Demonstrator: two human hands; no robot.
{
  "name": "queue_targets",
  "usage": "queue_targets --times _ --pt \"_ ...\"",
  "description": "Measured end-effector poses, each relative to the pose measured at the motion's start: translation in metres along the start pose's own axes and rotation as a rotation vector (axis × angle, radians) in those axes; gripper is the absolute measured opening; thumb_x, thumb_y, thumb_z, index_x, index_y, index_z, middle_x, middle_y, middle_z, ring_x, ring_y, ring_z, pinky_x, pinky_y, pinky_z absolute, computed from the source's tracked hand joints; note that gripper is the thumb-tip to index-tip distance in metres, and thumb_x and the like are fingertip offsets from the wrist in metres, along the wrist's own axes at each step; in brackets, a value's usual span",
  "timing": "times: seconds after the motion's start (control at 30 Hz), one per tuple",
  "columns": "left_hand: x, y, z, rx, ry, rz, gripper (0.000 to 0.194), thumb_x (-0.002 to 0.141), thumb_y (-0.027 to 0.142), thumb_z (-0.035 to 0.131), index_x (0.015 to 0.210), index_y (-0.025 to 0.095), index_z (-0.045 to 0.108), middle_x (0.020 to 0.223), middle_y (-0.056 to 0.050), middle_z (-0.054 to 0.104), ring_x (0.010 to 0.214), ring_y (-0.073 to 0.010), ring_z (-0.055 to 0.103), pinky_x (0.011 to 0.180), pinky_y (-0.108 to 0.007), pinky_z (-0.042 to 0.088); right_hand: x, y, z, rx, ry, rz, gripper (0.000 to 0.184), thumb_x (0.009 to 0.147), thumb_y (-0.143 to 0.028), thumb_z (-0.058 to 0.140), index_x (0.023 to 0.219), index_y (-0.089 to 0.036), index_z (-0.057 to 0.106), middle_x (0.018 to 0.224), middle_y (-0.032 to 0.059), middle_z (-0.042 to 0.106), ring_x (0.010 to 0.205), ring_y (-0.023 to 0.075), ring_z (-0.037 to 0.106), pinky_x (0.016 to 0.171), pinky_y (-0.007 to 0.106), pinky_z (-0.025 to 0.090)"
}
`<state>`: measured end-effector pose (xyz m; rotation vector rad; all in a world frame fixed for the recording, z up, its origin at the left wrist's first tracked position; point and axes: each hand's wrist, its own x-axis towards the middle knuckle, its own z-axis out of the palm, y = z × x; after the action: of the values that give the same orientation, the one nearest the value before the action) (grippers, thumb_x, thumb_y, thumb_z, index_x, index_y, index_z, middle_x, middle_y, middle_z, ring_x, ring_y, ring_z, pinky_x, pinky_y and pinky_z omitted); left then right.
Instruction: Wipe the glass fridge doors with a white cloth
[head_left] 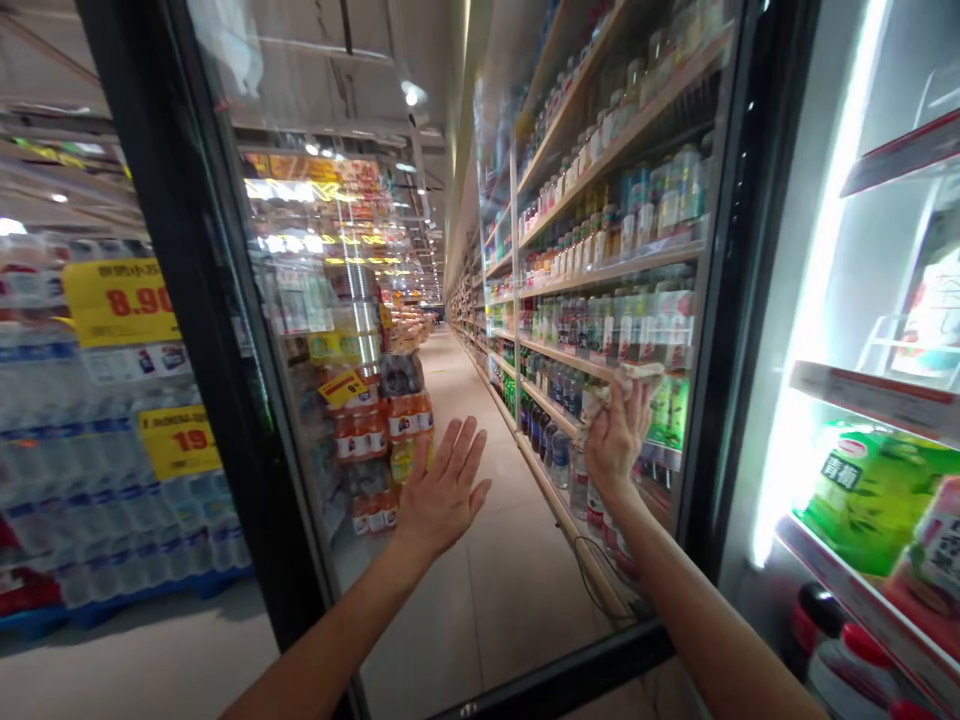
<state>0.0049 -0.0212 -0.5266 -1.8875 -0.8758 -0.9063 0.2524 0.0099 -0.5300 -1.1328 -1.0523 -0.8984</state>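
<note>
A black-framed glass door (480, 560) stands open at an angle in front of me. My left hand (439, 490) is at its lower middle, fingers spread and palm toward the glass, holding nothing. Farther right, my right hand (619, 435) presses a crumpled pale cloth (641, 371) to the pane. Its fingers are bent over the cloth, and part of the cloth is hidden behind them. Bottles on shelves and an aisle show in the glass.
To the right is a lit cooler with a shelf edge (870, 400), green packs (870, 490) and red-capped bottles (855, 660). On the left, stacked water bottles (142, 500) stand on a blue pallet (127, 605) under yellow price signs (124, 302). The door's black frame (187, 290) runs down the left side.
</note>
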Motion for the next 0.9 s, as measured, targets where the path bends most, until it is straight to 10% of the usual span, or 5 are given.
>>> queue_targets --times 0.2,0.43,0.63,0.83,0.9 --pt "-0.001 0.0 0.0 -0.003 -0.007 -0.015 0.061 0.086 0.042 0.045 0.139 0.016 0.029 0.14 -0.011 0.036 0.136 -0.0219 0.021 0.113 -0.043 0.002 -0.028 -0.045 -0.003 0.134 -0.244 -0.564 0.043 0.082 -0.018 0.047 0.124 -0.028 0.051 0.137 0.0047 0.046 0.138 0.0221 0.021 0.111 0.046 0.022" --pt "0.0 0.003 -0.001 -0.041 0.014 -0.023 0.06 0.086 0.038 0.047 0.139 0.016 0.029 0.141 -0.009 0.036 0.138 -0.0194 0.015 0.114 -0.041 0.001 0.015 -0.007 0.004 0.013 0.045 0.055 0.048 0.088 -0.02 0.034 0.135 -0.02 0.038 0.145 0.015 0.032 0.137 0.029 0.023 0.104 0.057 0.027" --pt "0.0 0.003 0.0 -0.064 0.031 -0.035 0.061 0.085 0.036 0.048 0.139 0.016 0.029 0.141 -0.011 0.035 0.138 -0.0201 0.016 0.113 -0.042 0.002 -0.025 -0.037 -0.006 0.136 -0.28 -0.496 0.046 0.083 -0.018 0.046 0.128 -0.028 0.047 0.14 0.0056 0.043 0.138 0.023 0.022 0.11 0.047 0.025" --pt "0.0 0.004 -0.002 -0.068 0.025 -0.031 0.063 0.084 0.035 0.05 0.139 0.016 0.029 0.14 -0.011 0.037 0.137 -0.021 0.019 0.113 -0.042 0.002 0.008 0.002 0.0 0.033 -0.016 -0.027 0.05 0.087 -0.019 0.034 0.137 -0.021 0.034 0.146 0.012 0.03 0.138 0.0276 0.019 0.107 0.055 0.024" --pt "0.0 0.003 -0.001 -0.073 0.03 -0.031 0.063 0.083 0.034 0.05 0.14 0.016 0.027 0.14 -0.011 0.036 0.137 -0.0208 0.019 0.113 -0.042 0.002 0.004 -0.012 0.0 0.056 -0.045 -0.078 0.05 0.087 -0.019 0.035 0.138 -0.022 0.034 0.147 0.0113 0.029 0.139 0.0281 0.018 0.106 0.055 0.025"
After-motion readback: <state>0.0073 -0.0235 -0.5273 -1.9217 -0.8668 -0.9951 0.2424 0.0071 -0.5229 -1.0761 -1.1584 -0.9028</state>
